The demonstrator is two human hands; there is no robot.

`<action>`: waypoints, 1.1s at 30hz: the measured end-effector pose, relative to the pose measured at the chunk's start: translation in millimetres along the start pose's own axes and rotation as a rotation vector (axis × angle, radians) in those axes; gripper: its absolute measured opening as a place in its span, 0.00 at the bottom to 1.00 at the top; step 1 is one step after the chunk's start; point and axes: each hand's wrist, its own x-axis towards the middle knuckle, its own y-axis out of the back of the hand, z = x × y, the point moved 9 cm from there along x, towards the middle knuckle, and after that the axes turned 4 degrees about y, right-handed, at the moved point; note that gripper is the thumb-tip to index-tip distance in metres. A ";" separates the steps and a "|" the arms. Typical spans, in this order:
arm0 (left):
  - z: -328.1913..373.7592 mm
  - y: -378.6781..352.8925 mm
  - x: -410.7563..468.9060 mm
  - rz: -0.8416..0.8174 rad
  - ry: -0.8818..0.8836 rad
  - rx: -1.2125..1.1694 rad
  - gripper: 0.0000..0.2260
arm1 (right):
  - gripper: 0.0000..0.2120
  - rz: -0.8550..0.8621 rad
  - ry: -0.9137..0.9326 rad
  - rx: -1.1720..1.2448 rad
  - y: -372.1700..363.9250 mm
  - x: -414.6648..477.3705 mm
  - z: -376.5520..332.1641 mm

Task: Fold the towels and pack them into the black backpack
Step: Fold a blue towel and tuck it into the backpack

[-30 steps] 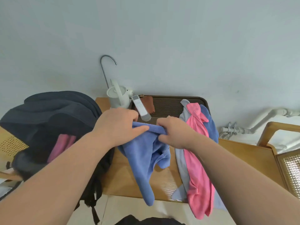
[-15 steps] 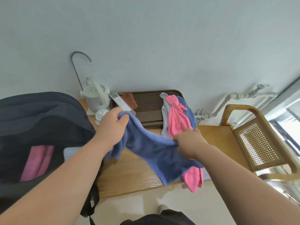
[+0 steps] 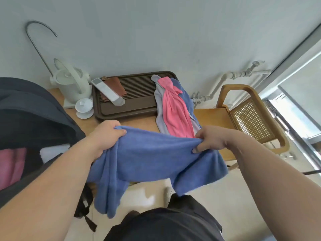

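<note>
We record two grips, both engaged on one item. The left grip (image 3: 106, 136) is curled over the upper edge of a blue towel (image 3: 152, 157), with the fingers folded onto the cloth. The right grip (image 3: 212, 138) pinches the same edge at three o'clock from the left, bunching the cloth between thumb and fingers. The towel is stretched between the two grips, above the near edge of the tabletop (image 3: 212, 115), and its lower part hangs in loose folds toward the floor.

At twelve o'clock from the right grip we count three loose towels in one heap: a pink towel (image 3: 175, 108) on top, a grey towel (image 3: 159, 101) and a second blue towel (image 3: 184, 94) beneath it. The heap lies partly on the right end of one brown slatted tray (image 3: 139, 101).

At nine o'clock from the left grip stands one black backpack (image 3: 34, 110), open. Two folded items show in its mouth: one pink folded towel (image 3: 10, 166) and one white folded towel (image 3: 52, 152).

On the tray we count one white slim device (image 3: 109, 93) and one brown cloth (image 3: 114, 86). At eleven o'clock from the left grip stand one white kettle (image 3: 73, 84) and one lidded white cup (image 3: 84, 106). At two o'clock from the right grip stands one cane-backed wooden chair (image 3: 251, 115).
</note>
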 end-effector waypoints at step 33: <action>1.3 -29.7 149.8 0.554 0.321 0.398 0.19 | 0.24 0.462 -0.099 0.560 124.2 220.9 146.2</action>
